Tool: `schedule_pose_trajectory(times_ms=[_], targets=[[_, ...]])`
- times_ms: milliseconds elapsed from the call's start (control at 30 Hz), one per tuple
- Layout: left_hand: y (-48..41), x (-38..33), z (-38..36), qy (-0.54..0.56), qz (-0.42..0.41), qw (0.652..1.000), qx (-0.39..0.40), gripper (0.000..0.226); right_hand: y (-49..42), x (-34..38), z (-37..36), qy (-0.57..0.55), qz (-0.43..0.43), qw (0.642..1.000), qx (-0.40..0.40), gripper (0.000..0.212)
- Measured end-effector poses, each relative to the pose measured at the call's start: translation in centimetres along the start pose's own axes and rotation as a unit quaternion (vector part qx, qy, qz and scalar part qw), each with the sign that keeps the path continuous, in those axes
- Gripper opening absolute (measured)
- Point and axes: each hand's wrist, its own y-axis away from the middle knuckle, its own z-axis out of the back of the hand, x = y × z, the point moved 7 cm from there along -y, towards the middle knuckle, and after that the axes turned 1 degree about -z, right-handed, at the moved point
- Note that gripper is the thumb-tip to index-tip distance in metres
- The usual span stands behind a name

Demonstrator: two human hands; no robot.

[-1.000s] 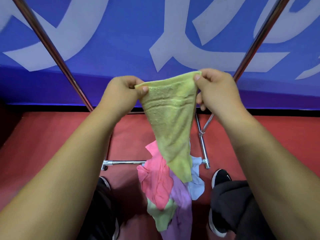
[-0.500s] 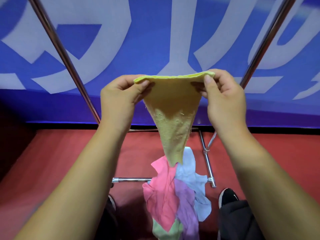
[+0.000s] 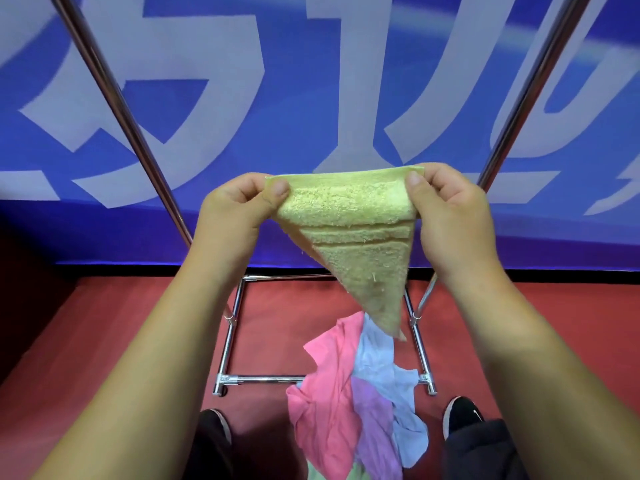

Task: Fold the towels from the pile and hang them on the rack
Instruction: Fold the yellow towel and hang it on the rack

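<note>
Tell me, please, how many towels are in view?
5: yellow towel held in both hands; pink towel, purple towel, light blue towel and pale green towel piled on the floor. More may be hidden.

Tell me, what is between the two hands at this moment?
In the head view, the top edge of the yellow terry towel spans between the left hand and right hand; each pinches one corner.

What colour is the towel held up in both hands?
Pale yellow-green terry towel, with ribbed bands across it; the head view shows it.
</note>
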Motion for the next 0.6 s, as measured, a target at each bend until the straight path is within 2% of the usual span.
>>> schedule_pose_trajectory(times_ms=[133,333,500,600], targets=[[0.4,1.5,-1.1,-0.008,0.054,0.998,-0.002,0.020,0.0,-0.7,-0.1,0.047,-0.022,0.999,-0.003,0.021],[0.6,3.3,-1.6,-0.063,0.080,0.994,-0.026,0.020,-0.2,-2.5,0.0,0.066,-0.035,0.997,0.001,0.023],[0.7,5.0,-2.0,-0.040,0.108,0.993,-0.030,0.025,-0.1,-4.8,-0.2,0.075,-0.054,0.996,0.014,0.018],[0.7,5.8,-1.8,-0.036,0.122,0.991,-0.040,0.020,0.1,-5.6,-0.7,0.078,-0.060,0.995,0.025,0.017]])
